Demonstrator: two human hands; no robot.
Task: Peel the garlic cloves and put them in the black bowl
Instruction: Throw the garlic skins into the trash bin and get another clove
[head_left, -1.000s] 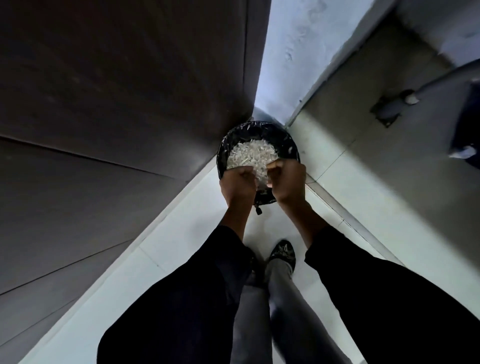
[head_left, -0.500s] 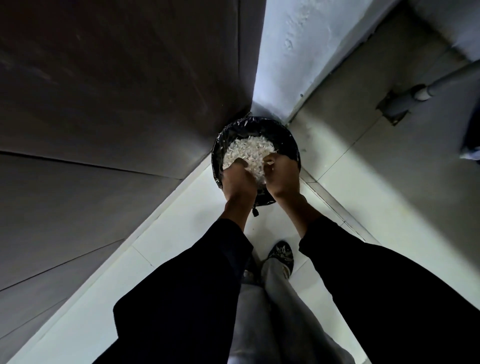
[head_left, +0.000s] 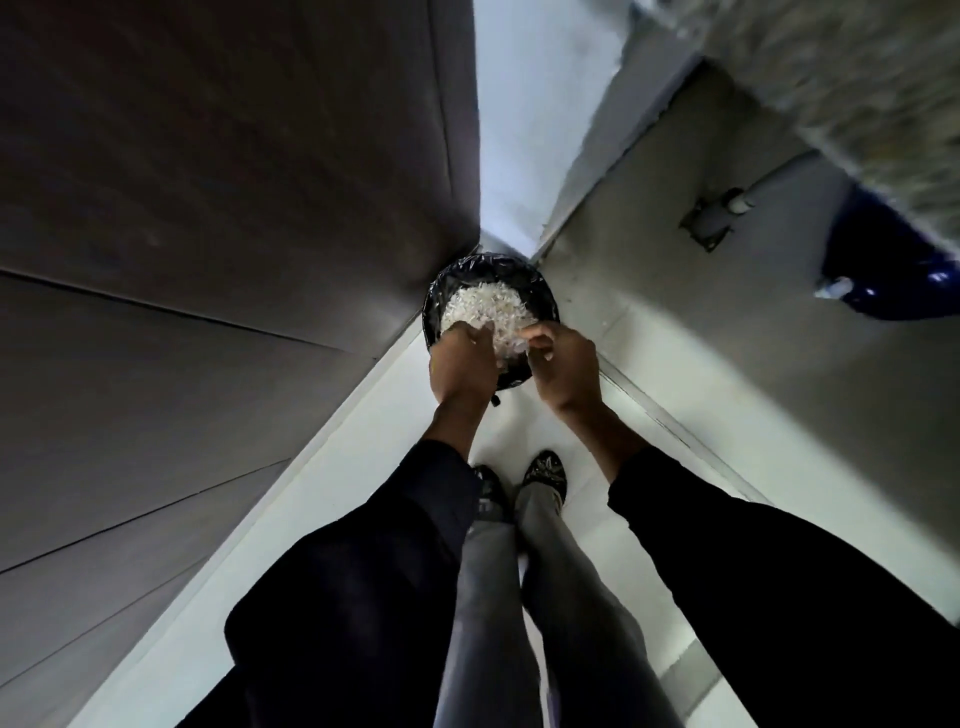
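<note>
1. Head view: black-lined bin (head_left: 447, 291) on the floor (head_left: 519, 431) in the corner, heaped with white garlic peels (head_left: 483, 312).
2. Left hand (head_left: 462, 364) over the near rim, fingers curled down into the peels; grip cannot be told.
3. Right hand (head_left: 563, 364) beside it, fingers (head_left: 535, 343) pinching white peel scraps.
4. Black bowl out of view.

Dark wood panels (head_left: 208, 208) on the left, white floor tiles (head_left: 363, 467), patterned shoes (head_left: 545, 470) below.
</note>
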